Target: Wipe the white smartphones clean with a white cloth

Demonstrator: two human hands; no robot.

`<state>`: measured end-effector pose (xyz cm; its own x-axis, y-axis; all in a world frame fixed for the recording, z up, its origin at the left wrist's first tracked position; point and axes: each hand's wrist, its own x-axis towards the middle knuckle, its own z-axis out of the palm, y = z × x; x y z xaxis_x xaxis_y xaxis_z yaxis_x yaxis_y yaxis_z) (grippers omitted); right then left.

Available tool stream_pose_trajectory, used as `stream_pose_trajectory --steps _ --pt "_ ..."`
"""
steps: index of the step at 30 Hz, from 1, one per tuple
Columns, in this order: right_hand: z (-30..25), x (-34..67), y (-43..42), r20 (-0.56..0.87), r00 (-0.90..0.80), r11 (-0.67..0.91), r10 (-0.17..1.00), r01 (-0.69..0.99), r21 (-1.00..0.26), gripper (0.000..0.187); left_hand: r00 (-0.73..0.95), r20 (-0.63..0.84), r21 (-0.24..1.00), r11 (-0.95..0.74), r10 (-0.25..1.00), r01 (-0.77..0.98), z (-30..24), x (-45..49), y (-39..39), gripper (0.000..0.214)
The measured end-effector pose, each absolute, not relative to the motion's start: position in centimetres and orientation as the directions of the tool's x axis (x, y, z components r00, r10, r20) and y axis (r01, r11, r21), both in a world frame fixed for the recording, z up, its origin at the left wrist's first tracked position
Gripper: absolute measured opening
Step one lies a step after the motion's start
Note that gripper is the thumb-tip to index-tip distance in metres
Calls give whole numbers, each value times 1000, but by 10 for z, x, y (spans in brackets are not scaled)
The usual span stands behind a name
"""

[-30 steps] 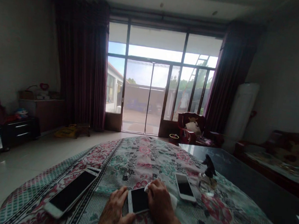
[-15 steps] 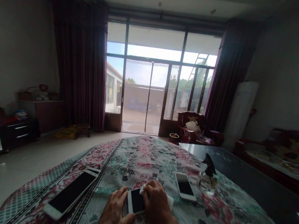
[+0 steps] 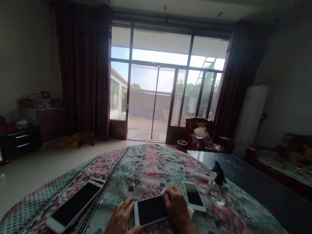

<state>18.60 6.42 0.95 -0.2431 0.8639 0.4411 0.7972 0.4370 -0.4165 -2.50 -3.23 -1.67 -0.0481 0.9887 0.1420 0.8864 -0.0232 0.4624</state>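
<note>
A white smartphone (image 3: 151,211) with a dark screen lies face up on the flowered tablecloth (image 3: 146,174). My left hand (image 3: 121,220) grips its left end, fingers along the edge and thumb at the lower corner. My right hand (image 3: 177,209) is closed on a white cloth (image 3: 190,211) at the phone's right end; part of the cloth shows at the fingertips and part beyond the hand. Just past that hand lies another white phone (image 3: 194,196). Off to the left, a larger white phone (image 3: 74,206) rests over one more phone, mostly hidden beneath it.
A clear spray bottle (image 3: 217,192) with a black trigger head stands on the cloth at the right. Beyond the cloth's right side is a dark tabletop (image 3: 248,182). A wooden chair (image 3: 199,131) and a glass door (image 3: 150,105) are farther back.
My right hand has moved right with the white cloth, from the middle of the phone's screen to its right end, uncovering more of the screen. My left hand stays at the phone's left end.
</note>
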Motion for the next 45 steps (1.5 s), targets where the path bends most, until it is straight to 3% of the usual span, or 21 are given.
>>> stream_pose_trajectory --steps 13,18,33,38,45 --pt "-6 200 45 489 -257 488 834 757 -435 27 -32 94 369 -5 995 929 -19 -30 -23 73" --pt "-4 198 44 479 -223 453 849 775 -442 28 10 166 400 -77 986 913 -24 -35 -22 69" --pt "0 194 52 464 -207 432 861 779 -453 26 -36 250 409 -72 968 910 -19 -27 -21 57" --pt "1 187 61 461 -209 438 862 765 -472 25 -71 205 411 -20 976 911 -20 -24 -21 66" --pt "5 185 60 508 -221 474 832 759 -446 25 -81 215 400 -12 973 917 -17 -20 -22 64"
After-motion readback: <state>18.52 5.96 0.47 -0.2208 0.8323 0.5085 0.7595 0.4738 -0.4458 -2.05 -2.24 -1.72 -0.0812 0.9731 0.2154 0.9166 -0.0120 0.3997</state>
